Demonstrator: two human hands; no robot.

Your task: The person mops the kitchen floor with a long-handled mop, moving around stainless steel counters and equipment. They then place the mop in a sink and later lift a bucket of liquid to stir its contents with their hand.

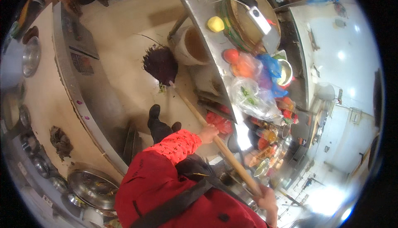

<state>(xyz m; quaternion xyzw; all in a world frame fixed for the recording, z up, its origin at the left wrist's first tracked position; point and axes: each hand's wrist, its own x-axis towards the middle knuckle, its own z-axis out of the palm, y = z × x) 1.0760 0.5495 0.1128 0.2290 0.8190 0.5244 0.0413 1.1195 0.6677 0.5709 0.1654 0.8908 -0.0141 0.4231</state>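
I hold a broom with both hands. Its wooden stick (195, 112) runs diagonally from lower right to upper left, ending in a dark bristle head (161, 64) on the tan floor. My left hand (208, 133), in a red patterned sleeve, grips the stick about midway. My right hand (267, 201) grips the stick's top end at lower right. A few green scraps (161, 88) lie on the floor beside the bristles. My black shoe (154, 113) stands just below the broom head.
A steel table (203, 25) on the right carries a round chopping board (248, 16), a yellow fruit (215, 24) and bagged tomatoes (242, 64). A white bucket (191, 45) stands beneath it. A long steel counter (83, 87) with bowls and a pan (92, 186) lines the left.
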